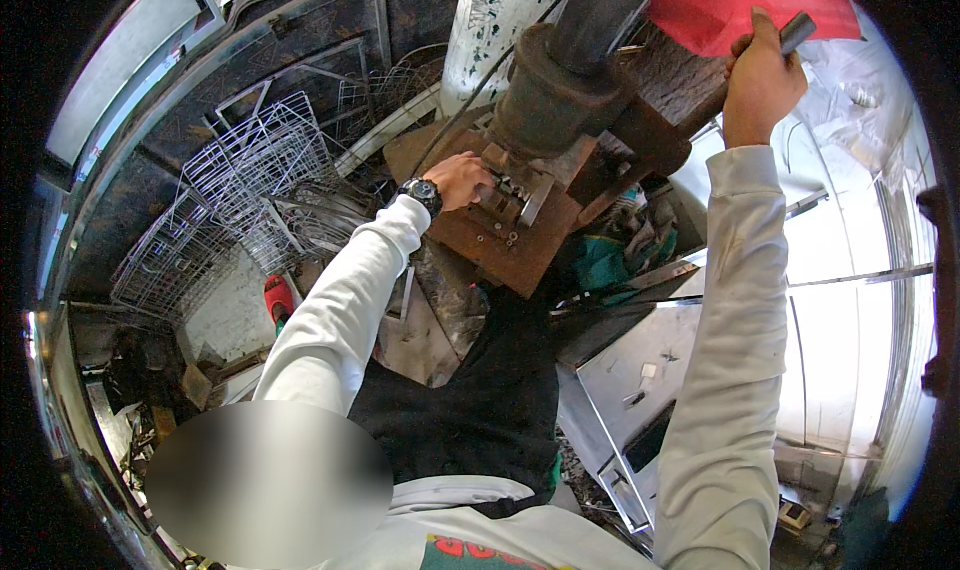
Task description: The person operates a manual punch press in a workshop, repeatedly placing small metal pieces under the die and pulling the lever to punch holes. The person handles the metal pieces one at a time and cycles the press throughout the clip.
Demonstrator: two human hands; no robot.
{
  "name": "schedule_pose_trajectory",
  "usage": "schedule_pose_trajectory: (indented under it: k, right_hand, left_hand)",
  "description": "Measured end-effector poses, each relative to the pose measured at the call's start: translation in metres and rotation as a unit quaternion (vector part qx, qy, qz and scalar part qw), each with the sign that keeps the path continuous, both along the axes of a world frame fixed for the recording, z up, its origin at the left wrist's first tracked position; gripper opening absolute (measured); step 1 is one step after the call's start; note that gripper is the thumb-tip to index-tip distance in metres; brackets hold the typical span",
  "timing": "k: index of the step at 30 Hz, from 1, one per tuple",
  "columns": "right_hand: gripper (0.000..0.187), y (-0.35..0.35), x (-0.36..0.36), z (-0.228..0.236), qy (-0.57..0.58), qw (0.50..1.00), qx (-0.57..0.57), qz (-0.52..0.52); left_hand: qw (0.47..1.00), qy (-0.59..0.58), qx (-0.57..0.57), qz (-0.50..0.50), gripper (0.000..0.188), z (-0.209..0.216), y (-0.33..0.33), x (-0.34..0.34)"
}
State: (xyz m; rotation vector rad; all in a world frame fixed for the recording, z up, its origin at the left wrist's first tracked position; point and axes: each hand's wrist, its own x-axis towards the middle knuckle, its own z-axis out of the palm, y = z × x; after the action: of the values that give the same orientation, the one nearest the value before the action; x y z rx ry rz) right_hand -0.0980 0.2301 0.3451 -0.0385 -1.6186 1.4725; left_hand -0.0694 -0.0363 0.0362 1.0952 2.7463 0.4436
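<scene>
My right hand [764, 85] is raised at the upper right, closed around a grey metal lever handle [797, 33] whose end sticks out past my fist. The heavy, rusty press [560, 95] stands in front of me. My left hand [460, 180], with a dark watch [424, 196] on its wrist, reaches to the small metal tooling [517, 198] on the press's brown base plate [522, 260]. Its fingers are bent at the tooling's left side, and what they pinch is too small to make out. Several small nuts or rings [511, 238] lie on the plate.
Wire racks [255, 160] are stacked at the left, beyond a red shoe [278, 296]. A white cylinder [490, 30] rises behind the press. A red sheet [760, 5] lies at the upper right. Teal cloth [605, 260] and metal panels [640, 370] sit right of my legs.
</scene>
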Motion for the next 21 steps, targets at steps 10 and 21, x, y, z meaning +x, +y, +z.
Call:
schedule_pose_trajectory:
  k: [10, 21]
  right_hand:
    - [0.033, -0.001, -0.001, 0.000, 0.011, 1.000, -0.005, 0.001]
    - [0.033, -0.002, 0.000, 0.002, 0.003, 1.000, 0.002, 0.002]
  left_hand:
    - [0.996, -0.078, -0.004, 0.044, 0.061, -0.002, -0.009, -0.004]
    - [0.997, -0.061, -0.036, 0.014, 0.057, -0.010, -0.005, -0.006]
